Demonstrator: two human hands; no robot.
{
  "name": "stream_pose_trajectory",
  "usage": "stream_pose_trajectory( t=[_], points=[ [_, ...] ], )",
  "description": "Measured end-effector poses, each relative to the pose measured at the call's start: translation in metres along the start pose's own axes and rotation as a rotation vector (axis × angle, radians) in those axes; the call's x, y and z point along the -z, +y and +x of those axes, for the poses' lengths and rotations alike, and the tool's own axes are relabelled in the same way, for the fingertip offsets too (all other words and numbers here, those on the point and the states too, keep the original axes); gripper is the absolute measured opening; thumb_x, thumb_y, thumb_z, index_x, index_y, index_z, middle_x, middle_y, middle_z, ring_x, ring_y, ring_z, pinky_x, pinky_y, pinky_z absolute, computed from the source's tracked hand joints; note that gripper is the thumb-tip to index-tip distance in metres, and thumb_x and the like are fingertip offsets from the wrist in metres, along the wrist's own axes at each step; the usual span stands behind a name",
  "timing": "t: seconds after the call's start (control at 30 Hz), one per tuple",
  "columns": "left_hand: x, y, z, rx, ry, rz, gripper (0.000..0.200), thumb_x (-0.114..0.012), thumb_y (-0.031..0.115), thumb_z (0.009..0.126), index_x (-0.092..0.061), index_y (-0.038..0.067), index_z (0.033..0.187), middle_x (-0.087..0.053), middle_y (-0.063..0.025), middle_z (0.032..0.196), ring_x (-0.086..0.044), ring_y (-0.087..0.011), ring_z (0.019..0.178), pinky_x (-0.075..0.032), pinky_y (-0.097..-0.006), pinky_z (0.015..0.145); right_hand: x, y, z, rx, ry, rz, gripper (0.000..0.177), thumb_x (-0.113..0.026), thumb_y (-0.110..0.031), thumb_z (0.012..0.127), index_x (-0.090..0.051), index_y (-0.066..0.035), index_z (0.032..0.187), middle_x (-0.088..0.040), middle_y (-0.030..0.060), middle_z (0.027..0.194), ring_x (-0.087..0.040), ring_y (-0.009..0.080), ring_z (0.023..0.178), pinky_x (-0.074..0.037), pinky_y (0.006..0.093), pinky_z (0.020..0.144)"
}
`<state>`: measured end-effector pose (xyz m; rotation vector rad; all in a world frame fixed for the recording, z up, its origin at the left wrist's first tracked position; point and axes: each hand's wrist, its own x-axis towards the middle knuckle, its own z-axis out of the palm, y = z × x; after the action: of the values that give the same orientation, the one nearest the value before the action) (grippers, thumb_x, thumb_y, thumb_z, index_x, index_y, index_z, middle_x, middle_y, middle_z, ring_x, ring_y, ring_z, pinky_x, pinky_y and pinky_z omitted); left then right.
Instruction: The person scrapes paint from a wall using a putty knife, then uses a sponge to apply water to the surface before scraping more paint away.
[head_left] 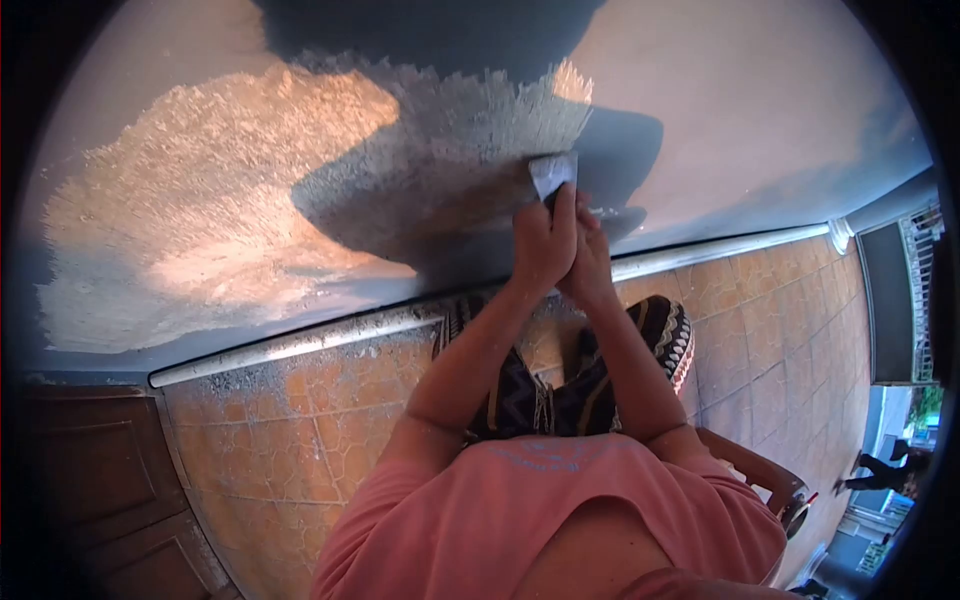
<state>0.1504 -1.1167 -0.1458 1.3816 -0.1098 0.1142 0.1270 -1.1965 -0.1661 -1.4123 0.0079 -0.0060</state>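
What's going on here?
Someone in a pink T-shirt has both hands, left hand and right hand, around a scraper, its blade up at the wall. A broad rough patch spreads mostly left of the blade; the wall to the right looks smooth. Pale debris is scattered on the tiled floor along the wall's base.
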Motion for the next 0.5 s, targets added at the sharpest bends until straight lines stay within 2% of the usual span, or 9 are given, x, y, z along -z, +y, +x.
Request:
stream_pose_trajectory(
  t=[0.1,0.17,0.3,0.4,0.5],
  points=[
    [0.0,0.0,-0.006,-0.015,0.004,-0.001,0.04,-0.045,0.024,0.099,-0.066,-0.005,0.081,-0.065,-0.0079,0.061,-0.062,-0.0126,0.057,-0.049,-0.0279,0.056,0.003,-0.001,-0.009,-0.075,-0.018,0.039,0.04,-0.041,-0.03,0.101,-0.061,0.005,0.094,-0.061,0.0024,0.072,-0.055,0.0078,0.062,-0.043,0.0248,0.052],
    [0.004,-0.015,-0.016,0.019,0.051,-0.028,0.039,-0.045,0.023,0.099,-0.065,-0.005,0.081,-0.065,-0.0082,0.062,-0.062,-0.0125,0.057,-0.048,-0.0276,0.056,0.001,0.02,-0.012,-0.001,0.004,-0.032,0.041,-0.04,-0.028,0.101,-0.061,0.006,0.093,-0.061,0.0024,0.071,-0.056,0.0086,0.062,-0.043,0.0254,0.053],
    [0.009,-0.014,-0.014,0.054,0.033,-0.063,0.038,-0.044,0.022,0.099,-0.064,-0.005,0.082,-0.065,-0.0085,0.062,-0.062,-0.0123,0.058,-0.048,-0.0275,0.057,-0.006,0.021,-0.012,0.066,0.033,-0.059,0.041,-0.039,-0.025,0.102,-0.062,0.008,0.095,-0.062,0.0035,0.073,-0.057,0.0092,0.064,-0.044,0.0259,0.055],
    [0.01,-0.017,-0.018,0.058,0.007,-0.049,0.037,-0.043,0.022,0.099,-0.064,-0.005,0.083,-0.064,-0.0082,0.063,-0.061,-0.0123,0.059,-0.048,-0.0274,0.058,0.005,0.028,-0.014,-0.009,-0.056,-0.098,0.038,-0.045,-0.03,0.1,-0.061,0.003,0.109,-0.063,0.0039,0.095,-0.058,0.0083,0.087,-0.047,0.0241,0.07],
    [0.012,-0.02,-0.012,0.012,-0.004,-0.025,0.037,-0.043,0.022,0.099,-0.064,-0.005,0.085,-0.064,-0.008,0.064,-0.061,-0.0125,0.061,-0.048,-0.0272,0.059,0.0,0.03,-0.013,-0.042,-0.009,-0.035,0.037,-0.045,-0.029,0.1,-0.062,0.003,0.108,-0.064,0.0036,0.094,-0.059,0.0087,0.085,-0.047,0.0242,0.07]
  ],
)
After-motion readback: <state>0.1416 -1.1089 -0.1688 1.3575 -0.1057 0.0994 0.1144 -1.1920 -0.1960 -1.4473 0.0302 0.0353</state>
